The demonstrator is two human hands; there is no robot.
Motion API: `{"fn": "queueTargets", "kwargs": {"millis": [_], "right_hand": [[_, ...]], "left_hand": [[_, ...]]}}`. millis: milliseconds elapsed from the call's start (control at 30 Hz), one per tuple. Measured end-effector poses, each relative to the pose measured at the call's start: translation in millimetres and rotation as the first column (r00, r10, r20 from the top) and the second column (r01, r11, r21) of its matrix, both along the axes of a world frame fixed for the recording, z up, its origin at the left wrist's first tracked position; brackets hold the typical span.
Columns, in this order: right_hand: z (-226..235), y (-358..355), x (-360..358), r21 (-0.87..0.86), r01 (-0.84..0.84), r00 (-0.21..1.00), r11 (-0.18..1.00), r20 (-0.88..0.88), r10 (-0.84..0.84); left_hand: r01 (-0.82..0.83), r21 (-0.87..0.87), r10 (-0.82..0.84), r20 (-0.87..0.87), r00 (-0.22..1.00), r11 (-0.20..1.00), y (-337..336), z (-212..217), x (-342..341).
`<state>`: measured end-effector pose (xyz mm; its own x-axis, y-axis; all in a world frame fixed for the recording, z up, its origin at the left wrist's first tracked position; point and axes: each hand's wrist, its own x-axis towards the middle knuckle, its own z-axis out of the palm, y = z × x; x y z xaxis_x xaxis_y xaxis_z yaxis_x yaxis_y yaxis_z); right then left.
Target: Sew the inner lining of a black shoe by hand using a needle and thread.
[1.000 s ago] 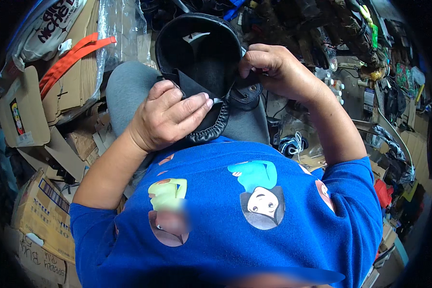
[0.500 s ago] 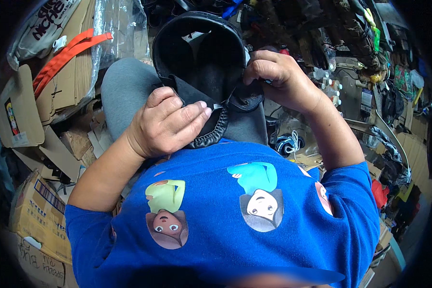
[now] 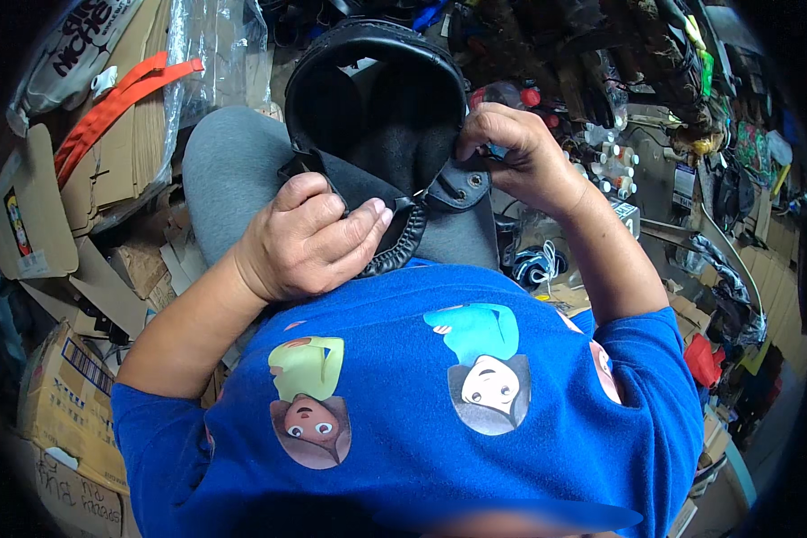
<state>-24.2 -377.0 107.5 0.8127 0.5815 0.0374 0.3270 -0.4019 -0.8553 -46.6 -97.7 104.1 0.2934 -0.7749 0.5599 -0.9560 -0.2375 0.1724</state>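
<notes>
A black leather boot upper (image 3: 377,34) lies across my lap between my knees, its wide hollow side facing up. My left hand (image 3: 309,235) is closed, with thumb and fingers pinched at the edge of its black inner flap, beside a puckered padded collar (image 3: 405,240). My right hand (image 3: 524,157) grips the other side, thumb and forefinger pinching the flap with metal eyelets (image 3: 462,186). A small shiny glint shows between the two flaps; it is too small to name. My left fingers hide part of the collar.
Flattened cardboard (image 3: 90,287) and orange strips (image 3: 121,108) lie at the left, with a yellow carton (image 3: 72,408) nearer me. On the right are small white-capped bottles (image 3: 617,169), a red-capped clear bottle (image 3: 508,94) and a coil of cord (image 3: 538,266).
The eyelet flap has tilted, so its eyelets show more plainly. Both hands keep their hold with slight shifts. The red-capped bottle beyond my right hand has come more into sight.
</notes>
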Motion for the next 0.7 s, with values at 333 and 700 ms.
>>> {"fn": "queueTargets", "kwargs": {"millis": [333, 700], "right_hand": [[1, 1, 0, -0.010, -0.001, 1.000, 1.000, 0.028, 0.001], [8, 6, 13, -0.082, -0.006, 1.000, 0.997, 0.009, 0.006]], "left_hand": [[-0.019, -0.024, 0.018, -0.048, 0.999, 1.000, 0, 0, 2], [-0.026, 0.115, 0.084, -0.533, 0.842, 0.993, -23, 22, 48]]}}
